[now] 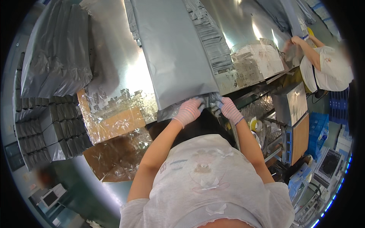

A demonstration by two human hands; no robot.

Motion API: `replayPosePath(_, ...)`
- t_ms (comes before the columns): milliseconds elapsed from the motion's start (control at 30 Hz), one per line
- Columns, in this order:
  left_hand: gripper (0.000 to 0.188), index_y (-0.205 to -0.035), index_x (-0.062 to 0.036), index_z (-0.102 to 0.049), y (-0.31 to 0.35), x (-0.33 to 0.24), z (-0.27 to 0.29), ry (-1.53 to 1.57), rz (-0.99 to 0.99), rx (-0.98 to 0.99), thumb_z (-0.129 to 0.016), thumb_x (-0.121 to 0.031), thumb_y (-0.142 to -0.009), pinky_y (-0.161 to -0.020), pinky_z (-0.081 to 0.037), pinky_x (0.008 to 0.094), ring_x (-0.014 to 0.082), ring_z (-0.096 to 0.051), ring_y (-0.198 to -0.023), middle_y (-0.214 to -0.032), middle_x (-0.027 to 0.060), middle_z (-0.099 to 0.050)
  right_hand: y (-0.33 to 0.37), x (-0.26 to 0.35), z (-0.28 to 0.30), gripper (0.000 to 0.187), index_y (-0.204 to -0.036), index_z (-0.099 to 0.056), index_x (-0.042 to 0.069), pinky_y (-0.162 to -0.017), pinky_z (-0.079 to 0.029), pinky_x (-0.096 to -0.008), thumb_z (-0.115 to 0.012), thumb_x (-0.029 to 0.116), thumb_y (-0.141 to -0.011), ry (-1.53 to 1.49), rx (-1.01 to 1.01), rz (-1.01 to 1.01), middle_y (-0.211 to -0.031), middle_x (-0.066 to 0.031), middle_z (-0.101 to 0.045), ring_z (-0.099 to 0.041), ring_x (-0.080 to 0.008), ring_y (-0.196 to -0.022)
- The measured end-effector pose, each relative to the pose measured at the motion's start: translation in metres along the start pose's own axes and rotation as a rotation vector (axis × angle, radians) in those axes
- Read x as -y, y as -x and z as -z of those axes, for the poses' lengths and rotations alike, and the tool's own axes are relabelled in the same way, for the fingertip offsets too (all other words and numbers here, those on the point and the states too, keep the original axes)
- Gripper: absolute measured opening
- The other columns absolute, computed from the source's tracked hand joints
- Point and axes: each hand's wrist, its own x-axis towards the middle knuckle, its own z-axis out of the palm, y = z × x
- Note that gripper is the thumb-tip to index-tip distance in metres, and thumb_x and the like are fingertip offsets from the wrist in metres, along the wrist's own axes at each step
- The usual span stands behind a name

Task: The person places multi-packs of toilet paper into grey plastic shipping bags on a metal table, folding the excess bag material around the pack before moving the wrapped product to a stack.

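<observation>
A long grey plastic bag point(175, 53) lies on the metal table, its near end at the table's front edge. At that end my left hand point(189, 111), in a pink-and-white striped glove with grey fingertips, is closed on the crumpled edge. My right hand point(229, 108), gloved alike, pinches the near right corner, where the plastic is bunched. The two hands are close together, and the folds hide some fingertips. Beneath the bag's right side shows a stack of grey folded plastic point(213, 36).
Tall bundles of grey bags point(57, 53) stand at the left, with more stacks point(49, 125) below. Taped cardboard point(118, 121) covers the table's front edge. A metal box point(291, 104), a tape roll point(256, 125) and blue crates point(318, 131) are at right. Another person point(327, 64) works at the far right.
</observation>
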Motion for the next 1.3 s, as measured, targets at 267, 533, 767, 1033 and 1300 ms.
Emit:
replayPosePath(267,0.009,-0.082,-0.0076,-0.056,-0.018,-0.043,0.023,-0.207,-0.277,-0.115,-0.057,-0.014,-0.075,-0.068,-0.047,0.0403,0.0318,-0.058,-0.074,-0.085,0.0119,-0.060,-0.012,-0.020,0.001,0.012,-0.092,-0.059,-0.001,-0.055,-0.049,-0.0279,-0.050,0.003,-0.085,0.071,0.113,0.194,-0.073,-0.0067,-0.062,-0.055,-0.0149,-0.060)
replayPosePath(533,0.010,-0.087,-0.0093,-0.061,0.146,0.050,0.042,0.092,0.261,-0.533,-0.064,-0.013,-0.078,-0.064,-0.047,0.0367,0.0306,-0.059,-0.076,-0.085,0.0101,-0.060,-0.009,-0.033,0.019,0.021,-0.107,-0.058,0.002,-0.051,-0.052,-0.0272,-0.049,0.008,-0.090,-0.329,0.118,-0.165,-0.083,-0.0087,-0.064,-0.063,-0.0167,-0.063)
replayPosePath(767,0.022,-0.101,-0.0087,-0.059,0.343,0.136,0.037,-0.164,1.280,0.045,-0.056,-0.015,-0.080,-0.072,-0.049,0.0406,0.0340,-0.060,-0.087,-0.096,0.0175,-0.062,-0.022,-0.012,0.036,0.048,-0.122,-0.046,-0.001,-0.074,-0.049,-0.0329,-0.063,0.014,-0.080,0.145,0.053,0.054,-0.099,-0.0130,-0.062,-0.060,-0.0238,-0.087)
replayPosePath(1033,0.041,-0.121,-0.0004,-0.050,0.137,0.048,0.108,0.403,0.660,-0.866,-0.059,-0.017,-0.085,-0.059,-0.043,0.0241,0.0098,-0.051,-0.071,-0.086,0.0075,-0.062,-0.051,0.013,0.008,0.039,-0.099,-0.056,0.000,-0.079,-0.046,-0.0399,-0.066,0.028,-0.074,0.752,-0.220,0.087,-0.090,-0.0249,-0.059,-0.056,-0.0389,-0.090)
replayPosePath(1300,0.021,-0.106,-0.0042,-0.060,0.148,0.021,0.090,1.273,0.425,-0.893,-0.054,-0.016,-0.089,-0.044,-0.036,0.0156,0.0028,-0.048,-0.051,-0.090,0.0085,-0.065,-0.073,-0.087,0.037,0.007,-0.081,-0.055,0.007,-0.050,-0.040,-0.0227,-0.049,0.004,-0.084,0.345,-0.149,0.354,-0.061,0.0008,-0.047,-0.047,-0.0113,-0.052)
